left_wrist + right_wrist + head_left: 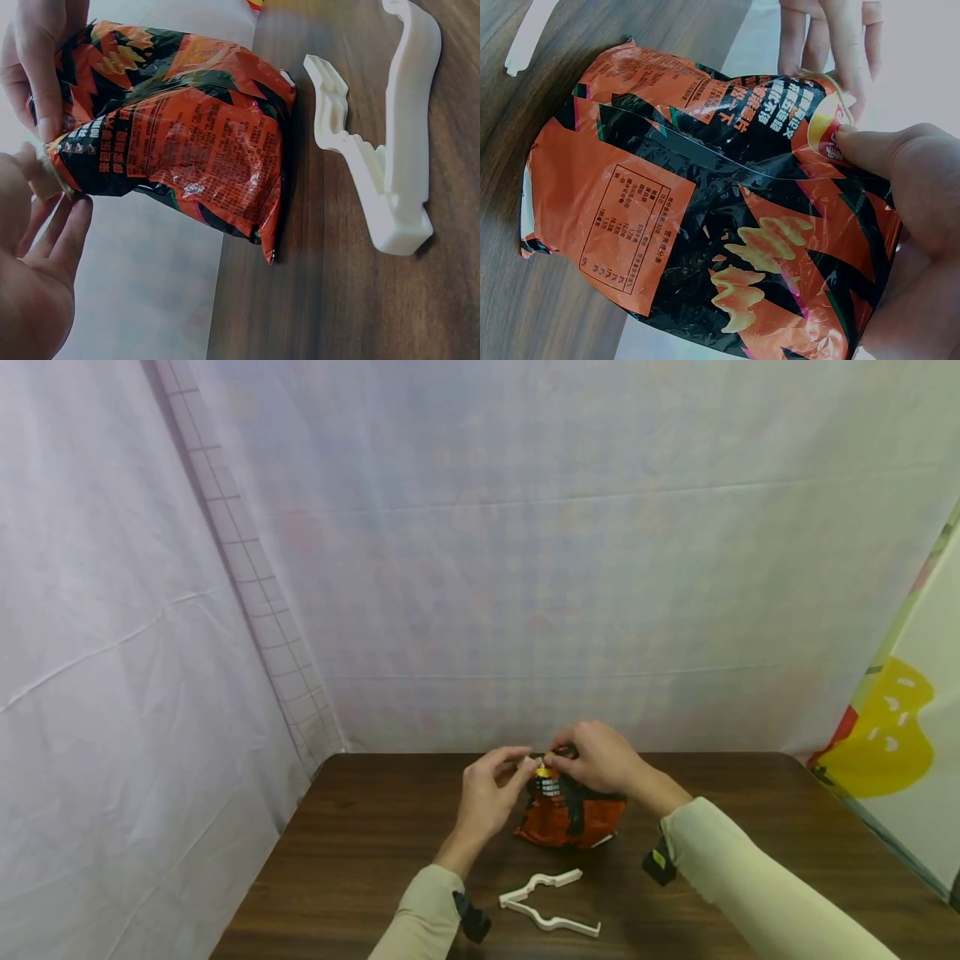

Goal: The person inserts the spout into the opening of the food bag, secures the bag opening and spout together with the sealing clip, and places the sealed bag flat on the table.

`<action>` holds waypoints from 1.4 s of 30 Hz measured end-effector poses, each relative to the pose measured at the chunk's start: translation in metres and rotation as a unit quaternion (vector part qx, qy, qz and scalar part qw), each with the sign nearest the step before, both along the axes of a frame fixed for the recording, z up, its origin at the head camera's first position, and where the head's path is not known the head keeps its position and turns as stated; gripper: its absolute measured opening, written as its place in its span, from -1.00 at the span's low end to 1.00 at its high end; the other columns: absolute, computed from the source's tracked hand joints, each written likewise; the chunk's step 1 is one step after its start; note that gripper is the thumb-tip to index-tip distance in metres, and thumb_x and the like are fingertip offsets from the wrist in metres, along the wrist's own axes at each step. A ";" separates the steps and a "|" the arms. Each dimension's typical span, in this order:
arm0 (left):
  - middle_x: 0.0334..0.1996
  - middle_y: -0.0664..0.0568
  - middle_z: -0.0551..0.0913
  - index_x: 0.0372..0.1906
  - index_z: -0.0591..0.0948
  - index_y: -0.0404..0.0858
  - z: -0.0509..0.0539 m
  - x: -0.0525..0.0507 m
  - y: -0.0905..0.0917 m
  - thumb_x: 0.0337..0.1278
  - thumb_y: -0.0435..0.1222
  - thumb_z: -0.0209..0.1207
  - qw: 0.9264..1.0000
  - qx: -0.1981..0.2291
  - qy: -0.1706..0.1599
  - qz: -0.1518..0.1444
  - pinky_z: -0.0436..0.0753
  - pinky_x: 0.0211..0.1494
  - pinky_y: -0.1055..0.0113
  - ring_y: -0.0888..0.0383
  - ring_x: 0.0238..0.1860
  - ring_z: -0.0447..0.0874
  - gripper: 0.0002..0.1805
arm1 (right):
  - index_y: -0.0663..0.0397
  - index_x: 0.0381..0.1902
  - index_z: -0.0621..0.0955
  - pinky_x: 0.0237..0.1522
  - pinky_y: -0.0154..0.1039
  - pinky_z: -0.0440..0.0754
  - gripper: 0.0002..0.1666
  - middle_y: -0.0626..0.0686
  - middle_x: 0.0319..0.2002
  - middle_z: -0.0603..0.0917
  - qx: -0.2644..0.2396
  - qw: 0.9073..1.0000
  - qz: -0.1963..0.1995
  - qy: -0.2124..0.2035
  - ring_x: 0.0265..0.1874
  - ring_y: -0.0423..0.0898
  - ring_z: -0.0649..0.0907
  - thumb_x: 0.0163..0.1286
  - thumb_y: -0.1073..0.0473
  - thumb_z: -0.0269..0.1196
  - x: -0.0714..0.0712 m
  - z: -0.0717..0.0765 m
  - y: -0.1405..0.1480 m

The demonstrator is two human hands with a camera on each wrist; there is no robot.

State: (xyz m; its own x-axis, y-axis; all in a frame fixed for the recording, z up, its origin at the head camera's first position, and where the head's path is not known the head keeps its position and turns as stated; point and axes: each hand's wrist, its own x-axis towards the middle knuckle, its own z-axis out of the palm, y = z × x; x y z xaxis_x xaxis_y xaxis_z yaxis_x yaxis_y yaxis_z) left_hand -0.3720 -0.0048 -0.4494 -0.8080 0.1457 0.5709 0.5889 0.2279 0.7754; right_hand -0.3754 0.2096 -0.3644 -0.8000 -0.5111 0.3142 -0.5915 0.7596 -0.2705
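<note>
An orange and black snack bag (551, 822) with printed text and wavy chips on it stands on the table, its top end gathered between both hands. My left hand (486, 792) pinches the top edge at the left; in the left wrist view the thumb and fingers (66, 236) meet at the bag's rim. With thumb and fingers my right hand (602, 762) grips the top at the right, the thumb (900, 150) lying on the printed face. Nearer me lies a white plastic bag clip (536, 906), spread in a V and touched by neither hand.
The dark wooden table (360, 860) reaches back to a pale curtain (562, 568). Another white curtain (135, 693) hangs along the left side. At the right is a sheet with a yellow figure (888, 735). Each wrist wears a small black camera (471, 917).
</note>
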 end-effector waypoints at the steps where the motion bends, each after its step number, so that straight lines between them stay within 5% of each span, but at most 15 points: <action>1: 0.12 -0.02 0.83 0.20 0.77 -0.06 -0.001 0.000 -0.001 0.53 -0.11 0.33 1.000 0.004 -0.004 0.003 0.82 0.10 0.40 0.09 0.10 0.87 -0.71 | -0.13 -0.27 0.85 -0.40 -0.27 0.59 -0.84 -0.20 -0.37 0.82 -0.001 1.000 0.001 0.001 -0.47 -0.34 0.62 0.55 0.05 0.40 0.000 0.000 0.000; 11: -0.04 -0.20 0.86 0.16 0.71 -0.35 -0.016 0.006 -0.013 0.69 -0.20 0.14 0.998 0.045 -0.046 0.008 0.89 0.00 0.11 -0.23 -0.06 0.89 -0.69 | -0.14 -0.23 0.85 -0.31 -0.17 0.70 -0.86 -0.17 -0.31 0.84 0.003 1.000 -0.003 0.009 -0.37 -0.28 0.70 0.55 0.04 0.40 0.001 -0.002 -0.001; 20: -0.09 -0.15 0.86 0.13 0.72 -0.28 -0.030 0.017 -0.026 0.67 -0.25 0.16 0.999 0.004 -0.053 0.008 0.84 -0.10 0.43 -0.10 -0.12 0.90 -0.77 | -0.16 -0.26 0.84 -0.34 -0.19 0.67 -0.85 -0.20 -0.35 0.82 0.004 1.000 -0.007 0.015 -0.41 -0.30 0.67 0.55 0.03 0.41 0.004 -0.002 -0.003; 27: -0.17 -0.01 0.87 0.07 0.73 -0.17 -0.036 0.031 -0.040 0.60 -0.28 0.21 0.995 -0.089 -0.047 -0.007 0.81 -0.12 0.40 0.17 -0.19 0.85 -0.84 | -0.17 -0.28 0.84 -0.34 -0.21 0.65 -0.83 -0.21 -0.36 0.81 -0.001 1.000 -0.011 0.016 -0.42 -0.31 0.66 0.55 0.01 0.41 0.005 -0.004 -0.007; 34: -0.10 -0.09 0.87 0.16 0.69 -0.23 -0.051 0.046 -0.061 0.57 -0.29 0.21 0.981 -0.175 -0.062 -0.059 0.77 -0.09 0.44 0.16 -0.12 0.82 -0.77 | -0.18 -0.29 0.83 -0.40 -0.26 0.58 -0.82 -0.23 -0.38 0.80 -0.003 1.000 -0.014 0.005 -0.47 -0.33 0.62 0.55 0.00 0.40 0.005 -0.005 -0.012; 42: -0.13 0.06 0.86 0.21 0.66 -0.28 -0.060 0.060 -0.072 0.54 -0.28 0.24 0.965 -0.226 -0.074 -0.108 0.78 -0.03 0.44 0.35 -0.10 0.77 -0.71 | -0.18 -0.31 0.83 -0.40 -0.26 0.57 -0.81 -0.24 -0.40 0.78 -0.004 1.000 -0.015 -0.003 -0.49 -0.32 0.61 0.56 0.00 0.39 0.004 -0.004 -0.012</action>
State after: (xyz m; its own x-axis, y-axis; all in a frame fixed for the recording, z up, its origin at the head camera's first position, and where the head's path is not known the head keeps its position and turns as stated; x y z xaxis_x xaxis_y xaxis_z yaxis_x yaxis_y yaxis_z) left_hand -0.3124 -0.0764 -0.5095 -0.7993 0.5267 0.2893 0.5502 0.4481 0.7046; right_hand -0.3712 0.1973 -0.3685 -0.8166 -0.4845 0.3138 -0.5671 0.7747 -0.2796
